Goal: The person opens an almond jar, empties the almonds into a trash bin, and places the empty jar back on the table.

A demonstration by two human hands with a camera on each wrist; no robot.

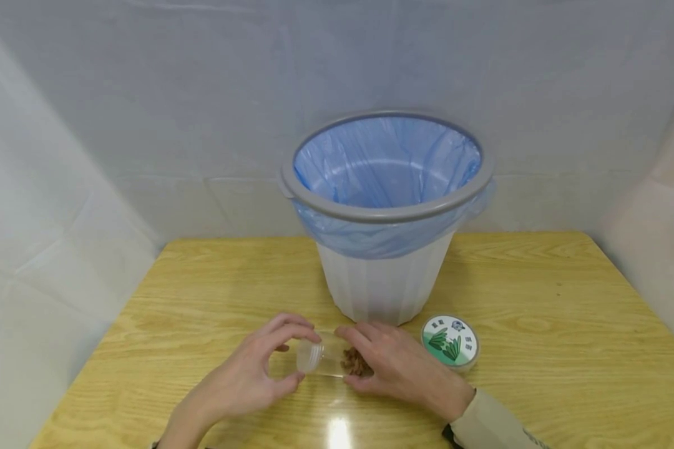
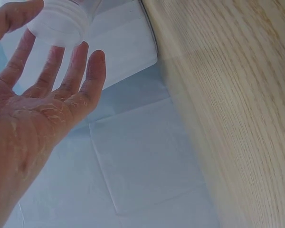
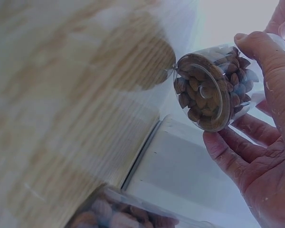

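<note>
A small clear plastic jar (image 1: 331, 360) lies on its side on the wooden table (image 1: 202, 293), brown almonds (image 1: 352, 363) heaped at its bottom end. My right hand (image 1: 395, 368) grips that almond end; the right wrist view shows the jar (image 3: 210, 90) pinched between thumb and fingers. My left hand (image 1: 253, 374) curls round the jar's mouth end, where a translucent white ribbed cap (image 1: 310, 358) sits. In the left wrist view the cap (image 2: 61, 21) lies against my fingertips (image 2: 88, 57).
A white bin (image 1: 385, 212) with a grey rim and a blue liner stands just behind the hands. A second round jar with a green-and-white lid (image 1: 450, 341) sits on the table right of my right hand. White sheeting hangs all round.
</note>
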